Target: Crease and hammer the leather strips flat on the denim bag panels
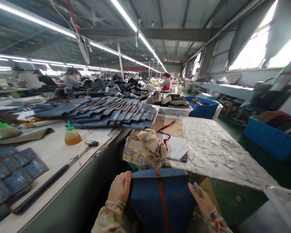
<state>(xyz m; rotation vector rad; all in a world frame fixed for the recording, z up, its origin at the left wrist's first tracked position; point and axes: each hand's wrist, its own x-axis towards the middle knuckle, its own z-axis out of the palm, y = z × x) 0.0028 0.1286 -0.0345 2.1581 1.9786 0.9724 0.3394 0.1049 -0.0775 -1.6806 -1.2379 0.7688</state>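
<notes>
A blue leather bag panel (177,200) with a brown strap down its middle and brown trim along the top lies in front of me. My left hand (120,187) is closed on its upper left edge, with the fingertips hidden. At the upper right edge is my right hand (201,198), its fingers pinched round a small flat grey piece (198,189) whose kind I cannot make out. The thumb or a finger of that hand touches the panel's edge. A beige patterned cloth bundle (145,149) sits just beyond the panel.
On the left table are a hammer (91,143), a long black-handled tool (46,186), a glue bottle (72,134) and small blue leather pieces (16,170). Overlapping blue panels (106,111) lie ahead. A worn table (213,145), blue bins (271,137) and a clear container (281,207) stand right.
</notes>
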